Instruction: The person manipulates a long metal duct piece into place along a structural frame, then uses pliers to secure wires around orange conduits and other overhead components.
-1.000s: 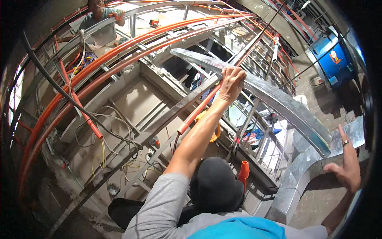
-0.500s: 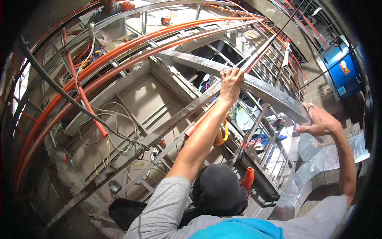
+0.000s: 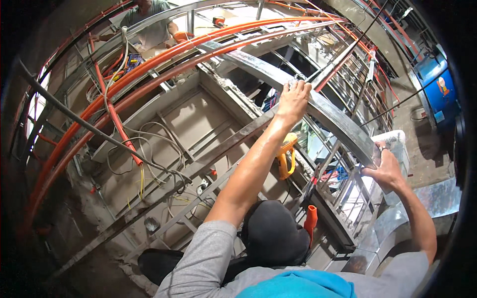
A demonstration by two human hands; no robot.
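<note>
Head view, looking up into an unfinished ceiling. A long galvanised sheet-metal strip (image 3: 318,107) runs in a curve from upper centre down to the right, held up against the steel framing. The left hand (image 3: 294,97) reaches up at full arm's length and presses on the strip's upper stretch — fingers laid together over its edge, curled onto the metal. The right hand (image 3: 386,171) grips the strip's lower end, thumb and fingers closed around the corner of the sheet. Just beside that hand stands a white ribbed tube (image 3: 392,136). Between the two forearms a yellow tool (image 3: 287,154) hangs among the framing; below it, an orange conduit stub (image 3: 310,221) stands next to a dark cap (image 3: 276,238). Orange conduits (image 3: 164,59) arc across the upper left — well apart from both hands. At the top edge another person (image 3: 149,25) works among the pipes.
</note>
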